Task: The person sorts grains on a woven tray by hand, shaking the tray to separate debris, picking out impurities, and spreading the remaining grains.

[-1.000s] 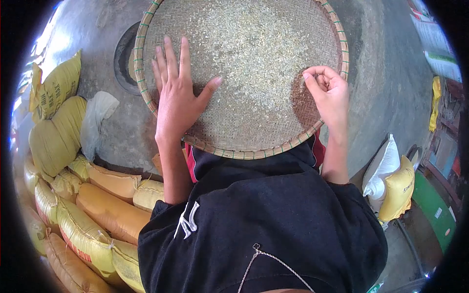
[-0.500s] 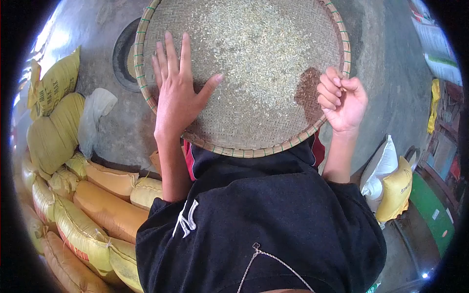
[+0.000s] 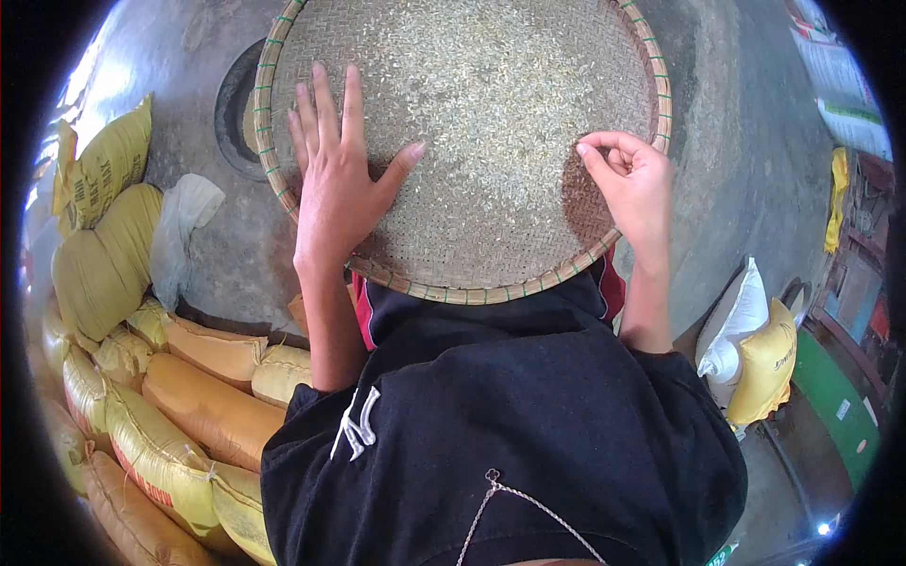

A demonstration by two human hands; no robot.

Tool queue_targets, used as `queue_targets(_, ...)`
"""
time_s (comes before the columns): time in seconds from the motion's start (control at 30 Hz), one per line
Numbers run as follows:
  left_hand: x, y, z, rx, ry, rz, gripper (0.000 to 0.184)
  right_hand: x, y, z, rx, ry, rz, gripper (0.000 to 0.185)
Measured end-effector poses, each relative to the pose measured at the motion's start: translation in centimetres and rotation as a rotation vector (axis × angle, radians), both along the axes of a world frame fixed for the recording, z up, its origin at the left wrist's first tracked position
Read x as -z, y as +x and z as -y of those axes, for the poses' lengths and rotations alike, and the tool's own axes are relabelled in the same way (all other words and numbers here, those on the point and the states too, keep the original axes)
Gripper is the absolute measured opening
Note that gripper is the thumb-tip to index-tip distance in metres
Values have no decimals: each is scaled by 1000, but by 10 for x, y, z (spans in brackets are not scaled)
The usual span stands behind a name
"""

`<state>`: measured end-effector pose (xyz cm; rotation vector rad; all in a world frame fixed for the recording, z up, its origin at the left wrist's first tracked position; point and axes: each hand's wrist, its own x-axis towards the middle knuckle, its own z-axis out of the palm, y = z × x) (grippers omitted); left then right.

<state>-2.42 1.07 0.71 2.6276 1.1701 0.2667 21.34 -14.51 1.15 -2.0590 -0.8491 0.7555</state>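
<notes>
A round woven bamboo winnowing tray [image 3: 444, 259] lies across my lap, its rim bound with green ties. Pale, rice-like grains [image 3: 491, 113] are spread over its middle and upper part. My left hand [image 3: 340, 179] is open at the tray's left side, fingers spread and palm down, the wrist over the rim. Above the right part of the tray, my right hand [image 3: 632, 189] is closed in a pinch, thumb against forefinger, casting a shadow on the weave. Whatever may be between those fingertips is too small to make out.
Filled yellow and orange sacks [image 3: 212, 401] are stacked at the left, with a translucent plastic bag [image 3: 184, 231] beside them. A dark round basin [image 3: 236, 118] sits partly behind the tray. At the right stand a white and yellow sack [image 3: 764, 363] and a green board [image 3: 835, 406].
My right hand has moved left and inward over the tray, turning from loosely curled fingers to a thumb-and-forefinger pinch. The left hand stays spread on the tray. The whole view has shifted slightly.
</notes>
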Motion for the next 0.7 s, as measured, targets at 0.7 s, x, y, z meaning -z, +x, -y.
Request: queue_targets(0.7, 1, -1, -1, 1, 9, 1, 93, -2, 0, -1, -75, -58, 98, 10)
